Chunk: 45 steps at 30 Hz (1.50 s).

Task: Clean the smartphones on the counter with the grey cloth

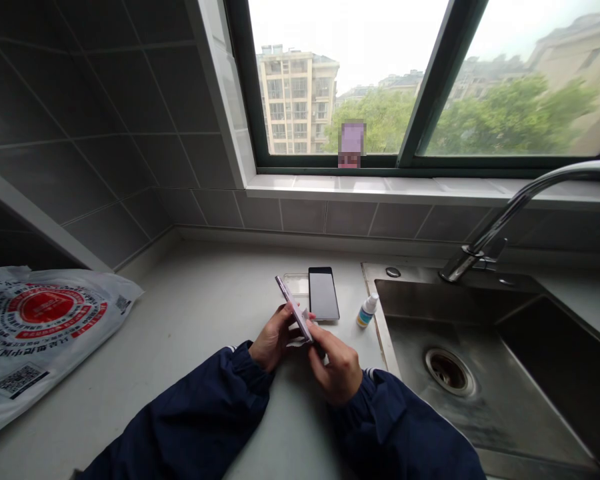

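Smartphone (293,307) was held edge-on in both hands

Left hand's (271,338) fingers were gripping its left side; right hand's (339,368) fingers were pinching its near end. White sheet (297,344), cloth or paper unclear, showed between the fingers. Black-framed phone (323,295) lay flat on the counter (200,300) just beyond the fingers, with clear phone case (295,285) beside it, to its left. White-capped bottle (367,312) stood right of the fingers, near the steel sink (405,312). Printed plastic bag (50,317) lay well left of them.
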Each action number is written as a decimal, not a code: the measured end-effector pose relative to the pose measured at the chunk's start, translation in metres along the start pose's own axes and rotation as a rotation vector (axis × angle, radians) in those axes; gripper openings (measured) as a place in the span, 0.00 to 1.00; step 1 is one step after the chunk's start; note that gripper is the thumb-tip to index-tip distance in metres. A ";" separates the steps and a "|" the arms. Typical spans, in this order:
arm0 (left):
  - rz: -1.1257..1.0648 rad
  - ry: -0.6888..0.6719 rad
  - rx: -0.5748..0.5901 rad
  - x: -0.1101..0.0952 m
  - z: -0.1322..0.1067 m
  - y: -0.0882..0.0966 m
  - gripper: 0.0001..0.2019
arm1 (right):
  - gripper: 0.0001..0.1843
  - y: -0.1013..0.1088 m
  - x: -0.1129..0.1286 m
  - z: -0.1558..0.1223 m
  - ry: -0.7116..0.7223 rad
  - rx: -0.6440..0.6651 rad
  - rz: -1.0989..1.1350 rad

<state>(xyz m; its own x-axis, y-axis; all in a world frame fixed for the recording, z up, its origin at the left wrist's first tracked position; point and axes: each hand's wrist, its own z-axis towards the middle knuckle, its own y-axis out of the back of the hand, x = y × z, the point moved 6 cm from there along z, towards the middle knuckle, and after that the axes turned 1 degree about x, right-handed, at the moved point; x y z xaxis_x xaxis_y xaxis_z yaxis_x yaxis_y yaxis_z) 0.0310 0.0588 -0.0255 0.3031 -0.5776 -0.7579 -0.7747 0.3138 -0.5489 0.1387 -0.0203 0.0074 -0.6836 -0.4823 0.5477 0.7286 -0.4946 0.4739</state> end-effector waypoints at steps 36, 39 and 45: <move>-0.065 -0.167 0.066 -0.034 0.023 0.025 0.34 | 0.17 -0.023 0.002 -0.007 -0.122 0.278 0.333; -0.078 -0.144 0.106 -0.034 0.024 0.023 0.32 | 0.18 -0.024 0.003 -0.008 -0.121 0.304 0.343; -0.065 -0.101 0.134 -0.031 0.023 0.018 0.32 | 0.17 -0.027 0.004 -0.010 -0.133 0.371 0.333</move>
<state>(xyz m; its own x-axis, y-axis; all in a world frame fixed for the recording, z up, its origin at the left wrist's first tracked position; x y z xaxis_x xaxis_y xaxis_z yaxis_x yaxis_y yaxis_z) 0.0198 0.0997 -0.0196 0.4096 -0.5240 -0.7468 -0.6726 0.3796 -0.6352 0.1152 -0.0161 -0.0101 -0.4182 -0.4618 0.7822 0.8883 -0.0281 0.4583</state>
